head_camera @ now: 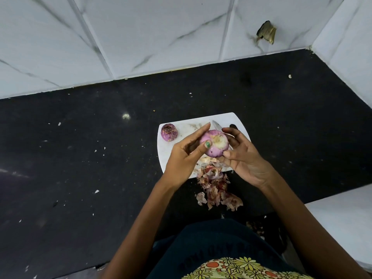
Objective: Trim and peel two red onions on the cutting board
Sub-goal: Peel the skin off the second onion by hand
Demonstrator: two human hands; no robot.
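Onion (214,143) held above the cutting board (164,156), gripped between left hand (184,158) and right hand (241,156) (both curled round it); second onion (169,132) on board's far left. Remaining skin best lifted from the trimmed end, peels (217,190) kept clear, knife (217,125) left flat

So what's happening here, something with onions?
A person is peeling red onions by hand over a white cutting board on a dark counter. Both the left hand and the right hand hold one onion, trimmed at the end and mostly stripped of skin. A second onion sits on the board's far left corner. The knife lies on the board behind the hands, and a pile of peeled skins spills off the near edge.
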